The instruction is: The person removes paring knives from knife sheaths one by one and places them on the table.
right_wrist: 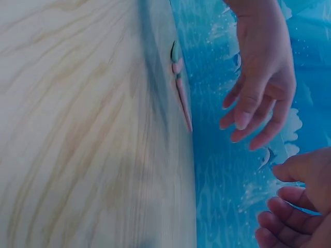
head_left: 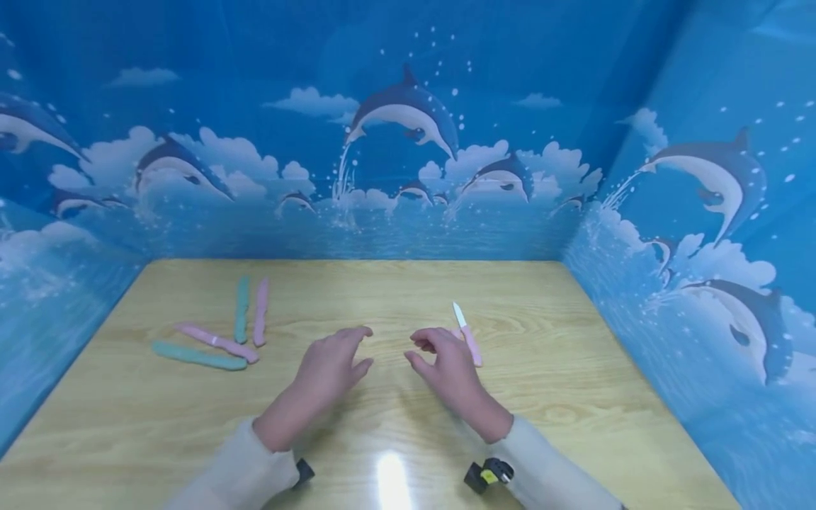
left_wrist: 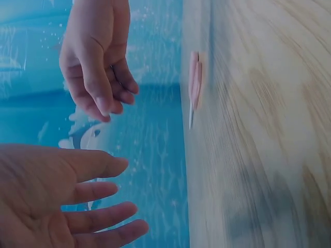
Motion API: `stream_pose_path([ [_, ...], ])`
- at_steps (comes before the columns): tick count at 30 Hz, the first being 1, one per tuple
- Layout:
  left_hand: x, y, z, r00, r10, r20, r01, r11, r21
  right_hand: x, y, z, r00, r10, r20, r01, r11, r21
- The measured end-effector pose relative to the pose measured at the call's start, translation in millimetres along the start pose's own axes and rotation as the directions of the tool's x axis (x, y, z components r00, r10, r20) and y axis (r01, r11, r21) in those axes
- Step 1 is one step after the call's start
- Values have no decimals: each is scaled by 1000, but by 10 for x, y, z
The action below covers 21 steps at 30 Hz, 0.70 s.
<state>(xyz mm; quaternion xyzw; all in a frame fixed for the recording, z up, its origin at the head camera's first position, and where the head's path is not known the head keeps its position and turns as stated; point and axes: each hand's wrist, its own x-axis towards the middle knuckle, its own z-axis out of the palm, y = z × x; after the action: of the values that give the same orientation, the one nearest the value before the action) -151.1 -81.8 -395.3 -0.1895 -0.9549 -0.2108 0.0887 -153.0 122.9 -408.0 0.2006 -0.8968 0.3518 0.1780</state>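
My left hand (head_left: pixel 328 365) is held over the middle of the table with its fingers relaxed and nothing in them. Facing it, my right hand (head_left: pixel 449 368) hovers with loosely bent fingers, also holding nothing. Just beyond the right hand lies a small knife (head_left: pixel 472 345) with a pink handle and a pale blade. Another pink piece beside it is mostly hidden behind that hand; the left wrist view shows two pink lengths (left_wrist: pixel 194 77) side by side. Both hands (right_wrist: pixel 264 77) appear raised off the wood in the wrist views.
Left of the hands lie two green knife-shaped pieces (head_left: pixel 199 355) and two pink knife-shaped pieces (head_left: pixel 218 343); one pair stands lengthwise, the other slants. Dolphin-printed blue sheeting (head_left: pixel 382 227) rises at the back and sides of the wooden table (head_left: pixel 548 319).
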Motion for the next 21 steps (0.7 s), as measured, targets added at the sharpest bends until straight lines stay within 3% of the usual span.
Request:
stream_pose_path([
  [10, -105, -523, -138, 995, -79, 56, 81, 996, -27, 104, -297, 178, 995, -24, 94, 23, 1000, 18],
  [15, -142, -758, -230, 993, -80, 82, 85, 994, -61, 154, -396, 339, 986, -45, 158, 50, 998, -27],
  [21, -217, -1033, -399, 986, -137, 92, 145, 986, -81, 170, -445, 520, 974, -65, 218, 86, 992, -90],
])
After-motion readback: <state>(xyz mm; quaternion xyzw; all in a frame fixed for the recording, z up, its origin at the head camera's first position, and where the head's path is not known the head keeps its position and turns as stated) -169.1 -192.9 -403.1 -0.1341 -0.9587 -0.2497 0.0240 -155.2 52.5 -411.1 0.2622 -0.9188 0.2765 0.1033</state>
